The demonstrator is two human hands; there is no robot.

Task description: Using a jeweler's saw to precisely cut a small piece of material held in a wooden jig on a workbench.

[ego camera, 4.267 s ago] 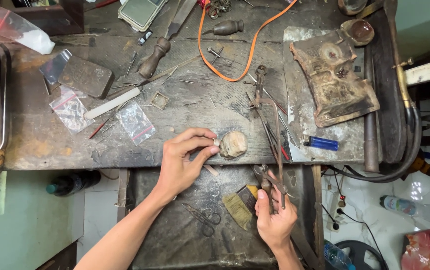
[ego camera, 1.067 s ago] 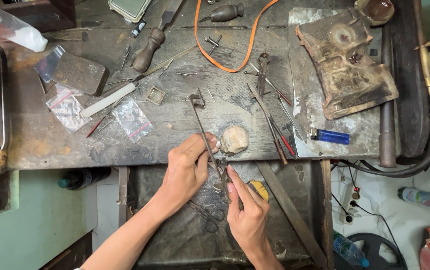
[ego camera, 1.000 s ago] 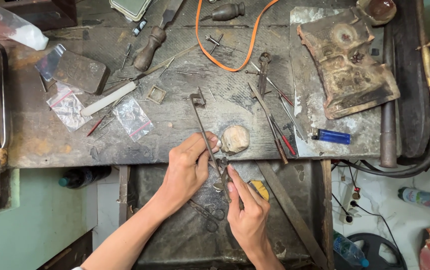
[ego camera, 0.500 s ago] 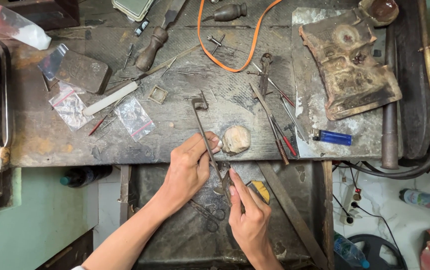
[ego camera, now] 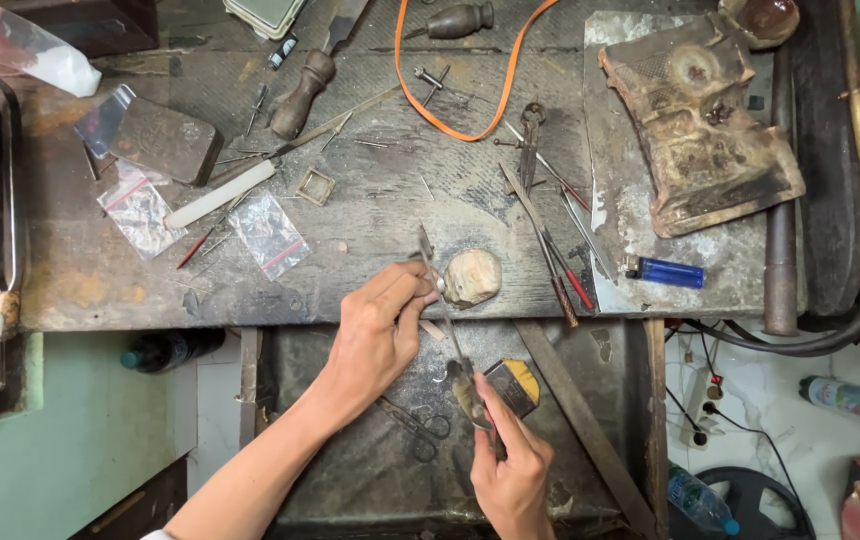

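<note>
My left hand (ego camera: 378,335) pinches a small piece at the bench's front edge, right beside a pale rounded lump (ego camera: 472,277). My right hand (ego camera: 512,472) grips the handle of a long thin metal tool (ego camera: 442,315). The tool's shaft runs up past my left fingertips, and its tip lies on the worn wooden bench (ego camera: 370,270). What the left fingers hold is too small to make out.
A blue lighter (ego camera: 670,272), pliers (ego camera: 530,140), thin files and an orange cord (ego camera: 450,95) lie to the right. A charred block (ego camera: 700,120) sits far right. Small plastic bags (ego camera: 268,235) and a metal block (ego camera: 165,140) lie left. Scissors (ego camera: 420,425) and a yellow-black box (ego camera: 515,385) rest in the lower tray.
The long tool has slid back toward me, so its far end lies closer to the bench edge. My right hand has dropped lower. The left hand has stayed by the lump.
</note>
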